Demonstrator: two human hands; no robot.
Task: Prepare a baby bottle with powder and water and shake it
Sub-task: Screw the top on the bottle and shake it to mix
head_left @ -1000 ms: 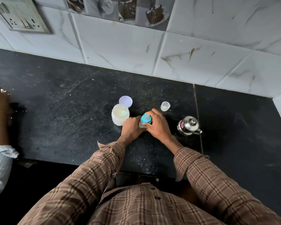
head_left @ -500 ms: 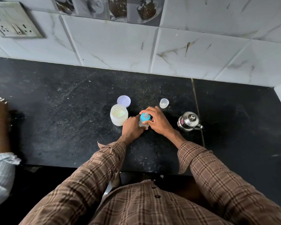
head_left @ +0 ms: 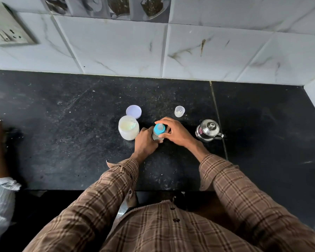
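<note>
Black stone counter: left hand grips baby bottle; right hand pinches blue collar. Cross-threading risks leaks; open powder jar at nine o'clock could tip.

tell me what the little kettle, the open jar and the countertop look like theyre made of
Kettle: polished metal, probably stainless steel, going by its mirror-like reflections.
Open jar: translucent, milky plastic by the look of it; pale powder shows through the wall.
Countertop: dark speckled stone, likely granite, with a dull sheen and a visible joint line.
</note>
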